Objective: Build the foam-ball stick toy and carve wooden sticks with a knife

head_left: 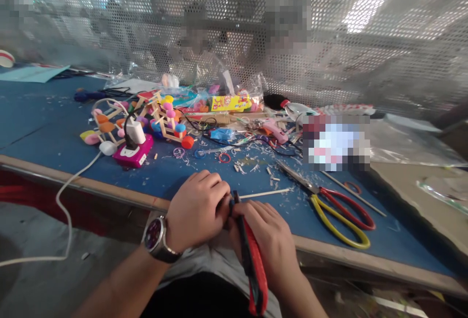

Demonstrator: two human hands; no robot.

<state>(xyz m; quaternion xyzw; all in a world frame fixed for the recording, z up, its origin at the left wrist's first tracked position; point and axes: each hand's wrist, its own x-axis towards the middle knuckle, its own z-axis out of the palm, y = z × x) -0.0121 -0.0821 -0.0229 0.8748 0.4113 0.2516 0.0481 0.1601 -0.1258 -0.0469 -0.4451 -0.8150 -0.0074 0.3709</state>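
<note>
Right hand [268, 245]: nearest the camera, just off the table edge, fingers wrapped tight around the red-handled cutter [253, 264]. The handles run back toward the body. The black head points up and away and sits between the two hands.

Left hand [197, 209]: clenched in a fist, knuckles pressed against the cutter head and touching the right hand. Wristwatch [156, 238] on that wrist. Can't tell what's inside the fist, since the fingers cover it.

Thin wooden stick [263, 193]: near end is at the cutter head. The rest lies to the right, flat and low over the blue table [44, 128], just past the near edge. The contact point itself is hidden by the fingers.

Right of the stick: scissors [341, 213] with yellow and red loops, lying flat with blades pointing back-left. A long skewer [353, 194] lies just behind them.

Wood shavings and a red rubber band [224, 157] are scattered mid-table.

Left, further back: pink box [133, 154] with a white charger [134, 132] on top. A white cable [68, 201] drops over the table edge.

Behind that: craft-stick model [157, 118] studded with coloured foam pieces. Clear bags [228, 97] of coloured parts sit beside it.

Far back: perforated metal screen [329, 40] across the whole width.
</note>
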